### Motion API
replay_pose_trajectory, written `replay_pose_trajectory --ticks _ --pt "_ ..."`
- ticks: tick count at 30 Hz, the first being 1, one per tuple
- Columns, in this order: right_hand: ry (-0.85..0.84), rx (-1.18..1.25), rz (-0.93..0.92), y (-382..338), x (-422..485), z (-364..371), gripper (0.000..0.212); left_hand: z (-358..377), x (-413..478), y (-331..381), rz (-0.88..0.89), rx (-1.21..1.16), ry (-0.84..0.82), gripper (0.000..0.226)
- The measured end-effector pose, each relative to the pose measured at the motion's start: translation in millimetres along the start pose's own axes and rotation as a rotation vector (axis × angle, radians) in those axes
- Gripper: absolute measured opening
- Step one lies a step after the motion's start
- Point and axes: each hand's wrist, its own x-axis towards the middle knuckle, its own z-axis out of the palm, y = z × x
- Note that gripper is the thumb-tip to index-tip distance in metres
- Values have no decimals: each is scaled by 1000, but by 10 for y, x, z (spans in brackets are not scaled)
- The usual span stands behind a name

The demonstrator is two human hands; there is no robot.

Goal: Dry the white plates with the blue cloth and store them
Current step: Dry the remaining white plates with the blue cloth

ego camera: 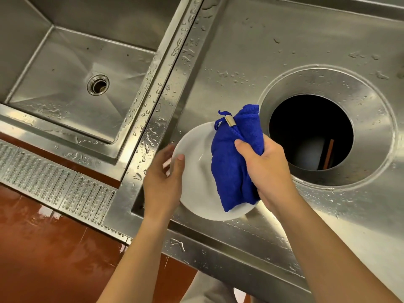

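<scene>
The left hand (162, 182) gripped the left rim of a white plate (196, 182), thumb on its face and fingers curled behind, holding it above the wet steel bench (240, 62). The right hand (266, 169) was closed around a bunched blue cloth (234, 162), pressing it onto the plate's right half. The plate sat just left of the bench's round opening (310, 132), with what seemed a dim object inside.
</scene>
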Motion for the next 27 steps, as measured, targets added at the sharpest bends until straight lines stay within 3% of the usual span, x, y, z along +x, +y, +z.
replay_pose_trajectory --ticks 2,5,9,13,15,20,27 --pt "-2 30 7 -96 -46 -19 13 -29 -27 182 171 -63 69 40" --pt "-26 95 -37 -406 -162 -117 7 20 -94 655 339 -168 -22 46" --pt "5 204 -159 -965 -379 -489 10 330 -227 1421 368 -277 -278 58" --pt "152 250 -277 -1433 -543 -1162 14 954 -482 2128 380 -459 -478 51" --pt "226 237 -312 -1581 -567 -1536 21 1340 -640 2396 413 -512 -530 43" --pt "318 296 -381 -1600 -443 -2647 10 2460 -1087 2821 505 -495 -628 31" --pt "363 303 -407 -1366 -50 -3576 33 3542 -1273 2922 482 -429 -631 27"
